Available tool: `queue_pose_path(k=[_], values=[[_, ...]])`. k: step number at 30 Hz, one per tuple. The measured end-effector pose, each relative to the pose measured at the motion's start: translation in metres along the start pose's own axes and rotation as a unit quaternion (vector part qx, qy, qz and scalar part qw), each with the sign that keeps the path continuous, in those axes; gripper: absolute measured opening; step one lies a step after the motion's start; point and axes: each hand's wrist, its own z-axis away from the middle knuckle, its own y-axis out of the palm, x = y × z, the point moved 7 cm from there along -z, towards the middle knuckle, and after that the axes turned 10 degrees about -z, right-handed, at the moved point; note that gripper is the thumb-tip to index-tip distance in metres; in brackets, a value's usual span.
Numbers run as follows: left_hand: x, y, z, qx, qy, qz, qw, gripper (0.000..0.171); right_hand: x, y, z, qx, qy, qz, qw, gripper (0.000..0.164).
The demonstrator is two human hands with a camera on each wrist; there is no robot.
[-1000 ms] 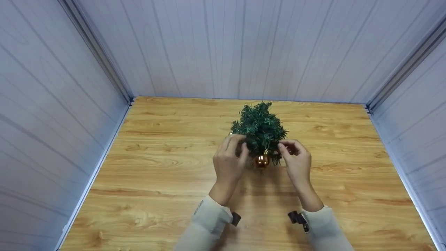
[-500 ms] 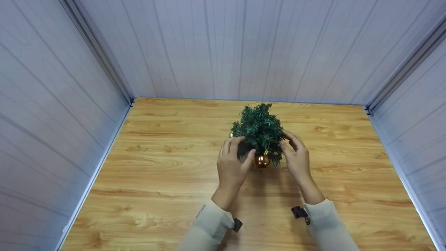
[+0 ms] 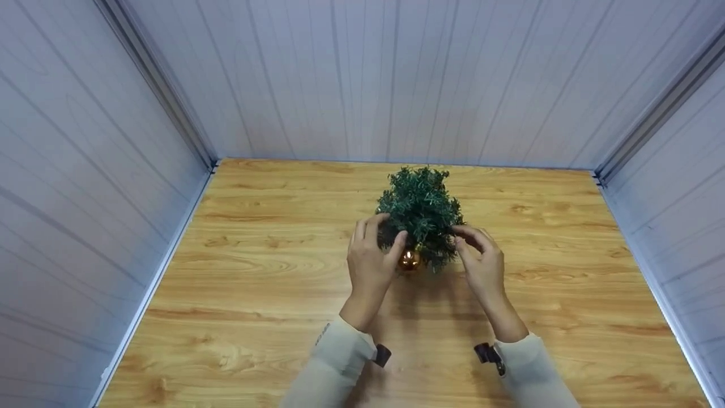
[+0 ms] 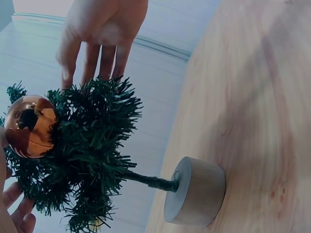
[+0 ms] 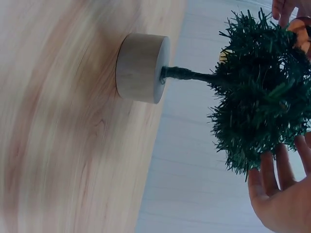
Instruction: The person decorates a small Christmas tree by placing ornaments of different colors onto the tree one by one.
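Observation:
A small artificial Christmas tree with bushy green branches stands upright on a round, pale wooden base. From its near side hangs a shiny copper-coloured bauble. A yellowish ornament shows partly behind the branches in the right wrist view. My left hand touches the tree's left side, fingers spread and gently bent, thumb beside the bauble. Against the right side, the fingertips of my right hand touch the branches, its fingers fairly straight in the left wrist view. Foliage hides some fingertips.
The tree stands on a wood-grain table. Pale panelled walls close in the back, the left and the right. Small dark wrist cameras sit at both cuffs.
The tree has turned, bringing the copper bauble leftward, nearer my left thumb. My left hand has shifted slightly left; my right fingers reached farther up the branches, then came back down.

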Motion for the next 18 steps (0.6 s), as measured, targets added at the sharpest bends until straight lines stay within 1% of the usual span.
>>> queue_pose_path(k=[3, 5, 7, 9, 11, 14, 16, 18], values=[[0.004, 0.001, -0.003, 0.008, -0.006, 0.013, 0.9999, 0.04, 0.016, -0.005, -0.002, -0.021, -0.006, 0.005, 1.0, 0.022], [0.006, 0.001, -0.005, 0.018, -0.01, 0.028, 0.9994, 0.039, 0.018, -0.007, -0.006, -0.02, -0.003, 0.002, 1.0, 0.025], [0.009, 0.002, -0.007, 0.031, -0.014, 0.048, 0.9983, 0.039, 0.013, -0.007, -0.011, -0.007, 0.005, 0.0, 1.0, 0.03], [0.013, 0.003, -0.01, 0.047, -0.019, 0.073, 0.996, 0.04, -0.002, -0.007, -0.016, 0.009, 0.013, 0.002, 1.0, 0.034], [0.016, 0.004, -0.014, 0.067, -0.028, 0.1, 0.9924, 0.04, -0.019, -0.007, -0.019, 0.021, 0.021, 0.001, 1.0, 0.037], [0.021, 0.005, -0.022, 0.096, -0.043, 0.134, 0.9854, 0.041, -0.036, -0.007, -0.02, 0.022, 0.024, -0.005, 0.999, 0.038], [0.023, 0.005, -0.027, 0.112, -0.048, 0.151, 0.981, 0.042, -0.035, -0.007, -0.019, 0.018, 0.025, -0.009, 0.999, 0.036], [0.025, 0.004, -0.032, 0.125, -0.049, 0.163, 0.9775, 0.042, -0.026, -0.005, -0.016, 0.014, 0.026, -0.014, 0.999, 0.034]])
